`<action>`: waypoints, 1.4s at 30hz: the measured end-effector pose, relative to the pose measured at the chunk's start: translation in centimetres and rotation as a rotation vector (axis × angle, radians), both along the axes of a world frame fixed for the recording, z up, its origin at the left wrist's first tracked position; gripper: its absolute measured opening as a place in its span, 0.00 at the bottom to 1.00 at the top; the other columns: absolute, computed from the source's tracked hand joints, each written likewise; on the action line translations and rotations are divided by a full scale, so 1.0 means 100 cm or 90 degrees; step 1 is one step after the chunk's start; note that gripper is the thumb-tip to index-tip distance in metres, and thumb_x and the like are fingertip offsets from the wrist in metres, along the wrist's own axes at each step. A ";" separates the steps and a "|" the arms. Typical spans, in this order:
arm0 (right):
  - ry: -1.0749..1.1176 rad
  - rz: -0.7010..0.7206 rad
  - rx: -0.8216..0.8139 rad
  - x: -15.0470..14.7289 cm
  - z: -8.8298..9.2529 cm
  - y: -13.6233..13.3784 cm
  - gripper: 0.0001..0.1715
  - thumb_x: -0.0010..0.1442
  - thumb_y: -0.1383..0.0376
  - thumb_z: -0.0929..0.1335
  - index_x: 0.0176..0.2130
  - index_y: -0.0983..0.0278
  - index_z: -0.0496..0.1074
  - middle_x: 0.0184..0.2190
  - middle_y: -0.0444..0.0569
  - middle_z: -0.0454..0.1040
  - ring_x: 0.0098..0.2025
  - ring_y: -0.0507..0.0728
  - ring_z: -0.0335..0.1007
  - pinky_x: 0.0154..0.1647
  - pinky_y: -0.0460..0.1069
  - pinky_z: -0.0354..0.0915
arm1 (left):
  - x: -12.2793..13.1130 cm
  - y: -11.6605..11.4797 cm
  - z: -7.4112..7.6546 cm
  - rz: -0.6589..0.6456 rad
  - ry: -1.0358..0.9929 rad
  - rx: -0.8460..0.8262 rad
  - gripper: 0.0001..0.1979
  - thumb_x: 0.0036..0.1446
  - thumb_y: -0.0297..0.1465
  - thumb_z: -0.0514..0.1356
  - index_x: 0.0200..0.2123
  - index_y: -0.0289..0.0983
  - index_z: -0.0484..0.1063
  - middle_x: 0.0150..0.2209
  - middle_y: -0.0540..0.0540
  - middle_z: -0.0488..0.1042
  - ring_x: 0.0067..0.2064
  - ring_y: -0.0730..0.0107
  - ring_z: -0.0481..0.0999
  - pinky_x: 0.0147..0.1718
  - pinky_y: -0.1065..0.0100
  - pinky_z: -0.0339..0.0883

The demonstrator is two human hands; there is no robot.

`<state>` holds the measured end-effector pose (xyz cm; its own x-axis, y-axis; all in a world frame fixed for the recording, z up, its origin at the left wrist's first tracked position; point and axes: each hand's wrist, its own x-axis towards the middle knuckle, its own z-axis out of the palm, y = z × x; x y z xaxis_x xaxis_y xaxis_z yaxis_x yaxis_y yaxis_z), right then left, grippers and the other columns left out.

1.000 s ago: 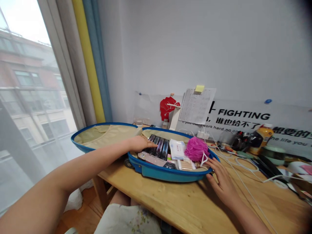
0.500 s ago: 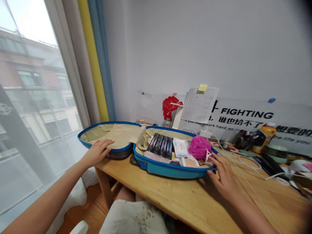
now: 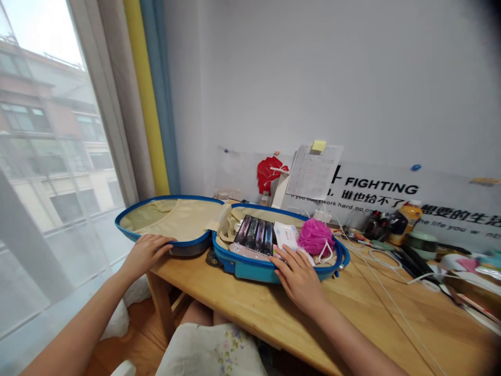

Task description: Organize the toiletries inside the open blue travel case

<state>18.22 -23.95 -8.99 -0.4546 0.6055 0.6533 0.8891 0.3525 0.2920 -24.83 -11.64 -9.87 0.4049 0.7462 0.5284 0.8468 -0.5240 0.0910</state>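
A small blue suitcase lies opened flat on the wooden desk (image 3: 274, 318). Its beige-lined lid half (image 3: 129, 232) hangs past the desk's left end. The packed half (image 3: 250, 270) holds dark slim boxes (image 3: 256, 232), a white packet (image 3: 285, 235) and a pink bath puff (image 3: 315, 236). My left hand (image 3: 146, 253) rests on the lid's near rim, fingers stretched out. My right hand (image 3: 299, 274) lies flat over the packed half's near rim, fingertips on the things inside.
White cables (image 3: 385, 261), an orange drink bottle (image 3: 405, 222), a green-lidded jar (image 3: 421, 243) and clutter crowd the desk's right side. A paper sheet (image 3: 313, 171) and a "FIGHTING" banner (image 3: 379, 188) hang on the wall. A window with curtains (image 3: 148, 99) is at left.
My left hand left the packed half and settled on the lid's near rim. My right hand slid left from the case's right end to its front middle.
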 end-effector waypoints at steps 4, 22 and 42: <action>0.019 -0.018 -0.030 0.017 -0.002 0.000 0.17 0.64 0.63 0.59 0.46 0.58 0.72 0.51 0.48 0.73 0.57 0.59 0.63 0.56 0.57 0.57 | 0.012 -0.009 -0.003 -0.008 -0.001 0.028 0.24 0.63 0.48 0.44 0.43 0.44 0.76 0.39 0.47 0.79 0.41 0.61 0.75 0.44 0.61 0.62; 0.114 -0.094 -0.093 0.127 -0.010 0.002 0.21 0.63 0.61 0.56 0.49 0.59 0.70 0.51 0.51 0.72 0.58 0.59 0.63 0.62 0.64 0.49 | 0.120 -0.055 -0.009 -0.095 0.002 0.125 0.18 0.66 0.38 0.46 0.46 0.44 0.75 0.32 0.47 0.77 0.34 0.66 0.73 0.37 0.64 0.61; 0.137 -0.326 -0.447 0.042 0.056 0.095 0.38 0.58 0.44 0.57 0.54 0.68 0.68 0.50 0.63 0.71 0.49 0.66 0.71 0.48 0.58 0.65 | 0.093 -0.065 -0.021 -0.026 -0.045 0.159 0.17 0.64 0.32 0.47 0.50 0.43 0.72 0.43 0.45 0.77 0.44 0.64 0.74 0.51 0.58 0.58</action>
